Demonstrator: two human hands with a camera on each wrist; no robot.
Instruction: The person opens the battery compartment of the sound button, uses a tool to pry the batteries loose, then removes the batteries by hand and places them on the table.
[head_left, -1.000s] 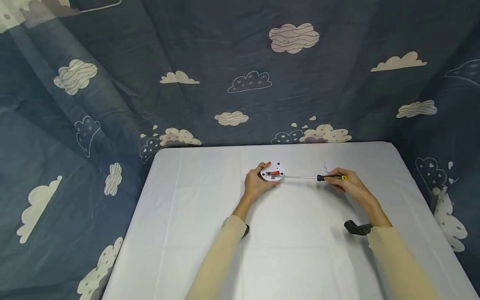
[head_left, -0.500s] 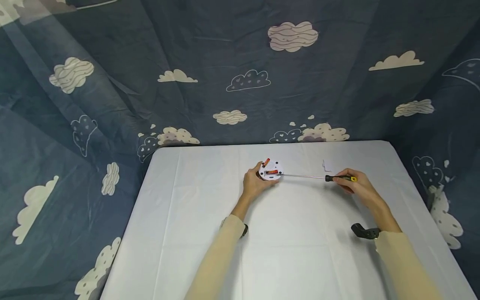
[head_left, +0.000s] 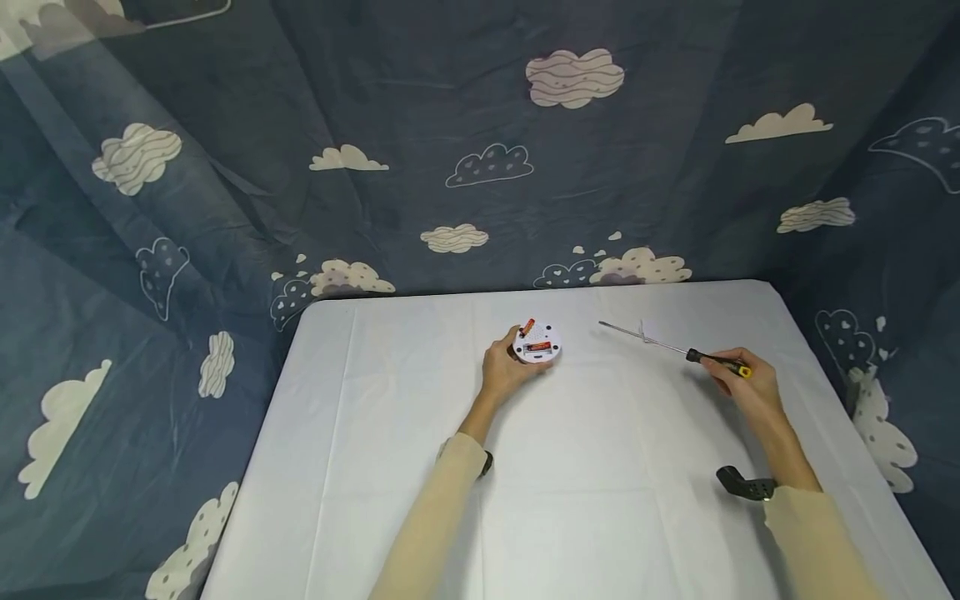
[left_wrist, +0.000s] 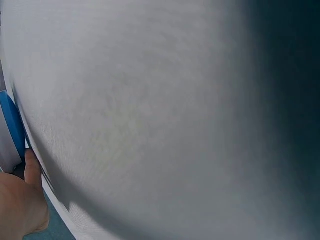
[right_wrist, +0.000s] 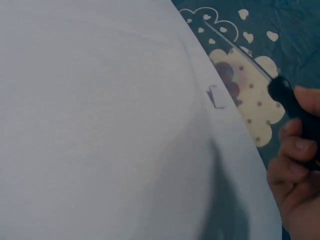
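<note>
A small round white device (head_left: 537, 343) lies on the white table (head_left: 420, 400), its open back showing red-and-black batteries. One more battery (head_left: 527, 325) sticks out at its far left edge. My left hand (head_left: 504, 369) grips the device from the near left side. My right hand (head_left: 742, 385) holds a long screwdriver (head_left: 678, 349) by its black-and-yellow handle, the thin shaft pointing left and away, its tip well clear of the device. In the right wrist view the fingers (right_wrist: 295, 165) curl round the black handle (right_wrist: 290, 100).
A small white flat piece (head_left: 647, 330) lies on the table under the screwdriver shaft, also seen as a pale rectangle (right_wrist: 216, 96). Dark blue cloud-print cloth (head_left: 480, 142) hangs behind and to both sides. Black wrist mounts (head_left: 742, 483) sit on both forearms.
My right hand has drawn the screwdriver to the right, away from the device; its tip has left the battery bay. The left hand has stayed on the device.
</note>
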